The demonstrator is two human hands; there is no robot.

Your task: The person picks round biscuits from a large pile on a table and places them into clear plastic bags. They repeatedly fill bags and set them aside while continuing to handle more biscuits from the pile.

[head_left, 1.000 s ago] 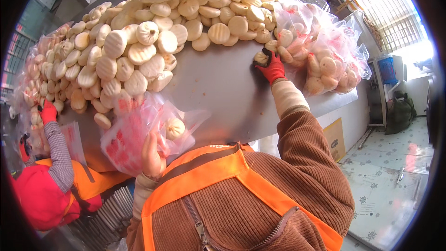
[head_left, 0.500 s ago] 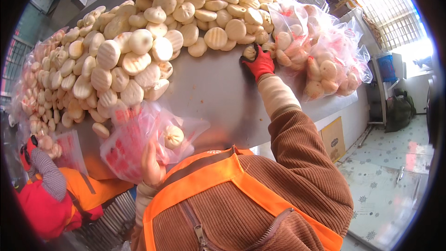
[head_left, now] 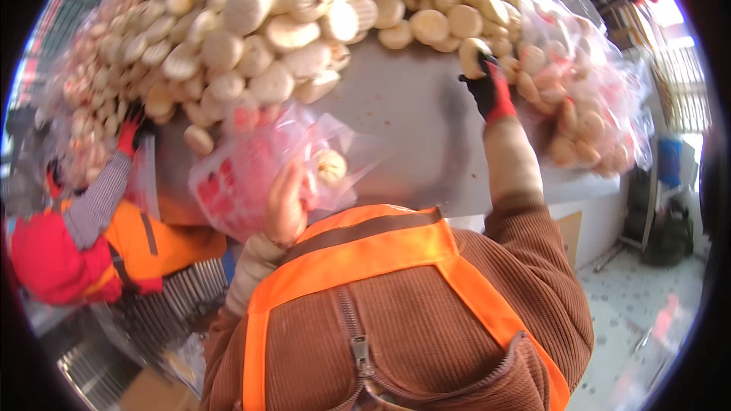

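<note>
My right hand (head_left: 491,91), in a red and black glove, reaches to the far right side of the metal table. Its fingers are closed on a flat, pale round bun (head_left: 471,58) at the edge of the bun pile (head_left: 304,30). Bare and near my chest, my left hand (head_left: 286,199) grips a clear plastic bag (head_left: 236,171) with red printing. In the mouth of that bag lies a pleated bun (head_left: 330,167). Some of the left fingers are hidden by the film.
Filled bags of buns (head_left: 582,129) stand right of my right hand. A loose bun (head_left: 199,139) lies left of my bag on the metal table (head_left: 403,122). At the left, a co-worker's gloved hand (head_left: 131,133) touches the pile. A dark bag (head_left: 670,236) rests on the floor.
My right hand has closed on a bun at the pile's edge and now holds it tilted up. The view has shifted. The co-worker's hand has reached to the pile.
</note>
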